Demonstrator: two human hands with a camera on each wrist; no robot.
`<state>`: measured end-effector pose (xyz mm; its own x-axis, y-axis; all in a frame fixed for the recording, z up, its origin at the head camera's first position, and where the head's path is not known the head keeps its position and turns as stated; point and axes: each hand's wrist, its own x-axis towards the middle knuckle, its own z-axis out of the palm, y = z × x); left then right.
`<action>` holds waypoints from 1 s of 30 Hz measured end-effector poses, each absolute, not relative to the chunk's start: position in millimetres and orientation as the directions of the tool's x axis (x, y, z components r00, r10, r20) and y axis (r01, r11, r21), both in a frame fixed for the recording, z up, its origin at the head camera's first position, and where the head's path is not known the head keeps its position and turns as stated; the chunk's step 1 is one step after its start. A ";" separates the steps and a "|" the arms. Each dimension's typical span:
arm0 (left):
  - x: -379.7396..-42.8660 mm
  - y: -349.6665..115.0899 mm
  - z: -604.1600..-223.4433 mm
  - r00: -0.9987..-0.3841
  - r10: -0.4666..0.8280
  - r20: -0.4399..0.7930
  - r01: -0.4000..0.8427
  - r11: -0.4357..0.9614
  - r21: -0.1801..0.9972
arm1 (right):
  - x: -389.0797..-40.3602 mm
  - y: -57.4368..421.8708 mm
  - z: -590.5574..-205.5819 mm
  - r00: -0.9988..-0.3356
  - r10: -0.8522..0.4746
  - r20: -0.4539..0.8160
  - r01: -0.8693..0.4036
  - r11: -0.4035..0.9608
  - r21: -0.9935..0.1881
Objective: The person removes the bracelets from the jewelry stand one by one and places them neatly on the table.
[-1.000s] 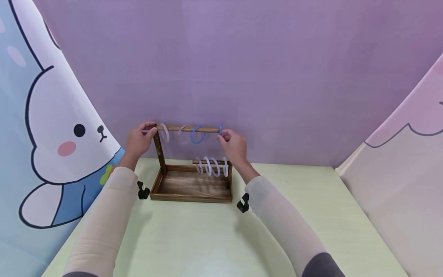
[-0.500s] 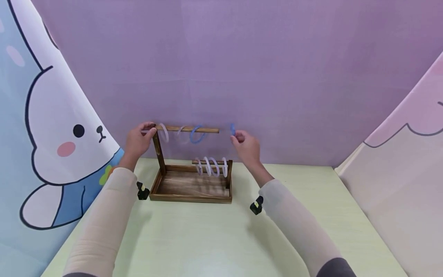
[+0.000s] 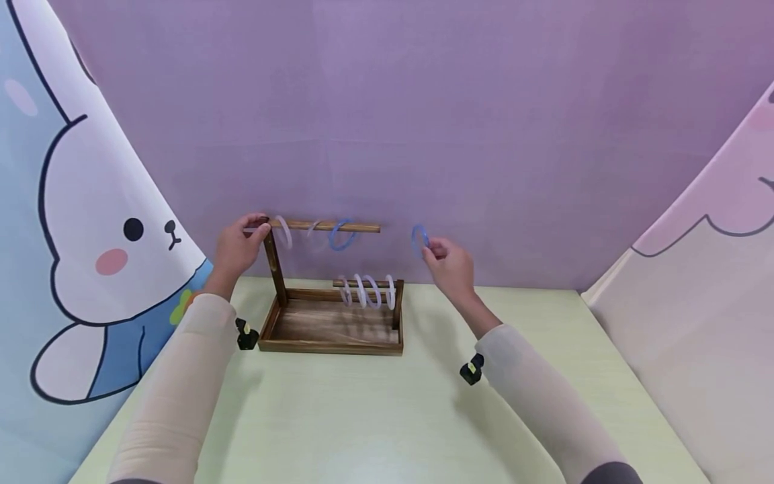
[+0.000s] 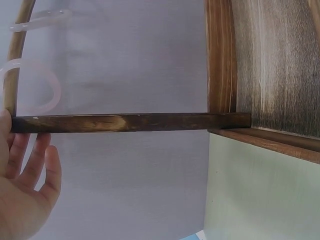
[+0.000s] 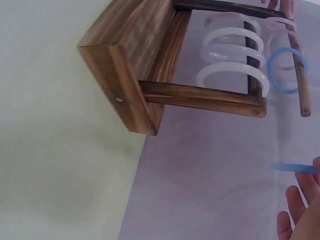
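My left hand (image 3: 237, 247) pinches the top of the tall post of a dark wooden bangle stand (image 3: 275, 265), where the upper bar (image 3: 365, 228) begins. To the right of that bar's free end, my right hand (image 3: 452, 267) holds a blue bangle (image 3: 418, 240) between thumb and fingers, apart from the stand. A second blue bangle (image 5: 289, 70) hangs on the upper bar, along with a pale pink bangle (image 4: 56, 90) and another clear one. Several whitish and pale lilac bangles (image 3: 373, 292) hang on the lower bar.
The stand's base is a shallow wooden tray (image 3: 329, 348) on a pale green table (image 3: 338, 417). Close behind stands a purple cloth backdrop (image 3: 514, 148). A cloth with a cartoon rabbit (image 3: 91, 235) hangs at the left. Black wrist cameras sit beside both sleeves.
My right hand has drawn the blue bangle off the free end of the upper bar and moved right and slightly down with it. The left hand stays on the post.
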<state>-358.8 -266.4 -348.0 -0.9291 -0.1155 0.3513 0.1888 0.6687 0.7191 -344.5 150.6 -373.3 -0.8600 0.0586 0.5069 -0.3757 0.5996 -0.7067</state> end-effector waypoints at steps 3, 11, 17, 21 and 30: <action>-359.8 -266.8 -348.6 -0.925 -0.115 0.361 0.194 0.673 0.713 | -342.6 157.7 -378.4 -0.865 0.051 0.499 -0.370 0.607 -0.703; -360.1 -266.5 -350.1 -0.925 -0.116 0.362 0.195 0.672 0.715 | -337.8 181.2 -398.4 -0.872 0.078 0.483 -0.349 0.593 -0.726; -360.0 -265.7 -349.9 -0.927 -0.114 0.357 0.194 0.668 0.718 | -333.9 199.1 -415.2 -0.876 0.082 0.475 -0.321 0.637 -0.701; -360.8 -265.0 -350.2 -0.931 -0.115 0.348 0.187 0.666 0.722 | -329.6 208.5 -425.2 -0.880 0.072 0.469 -0.305 0.671 -0.676; -360.7 -264.8 -349.8 -0.932 -0.117 0.343 0.185 0.661 0.727 | -326.8 226.0 -447.3 -0.913 0.021 0.407 -0.258 0.743 -0.617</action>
<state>-360.7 -264.8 -349.8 -0.9319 -0.1167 0.3433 0.1850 0.6614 0.7269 -326.8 226.0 -447.3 -0.9131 0.0211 0.4072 -0.2580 0.7434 -0.6171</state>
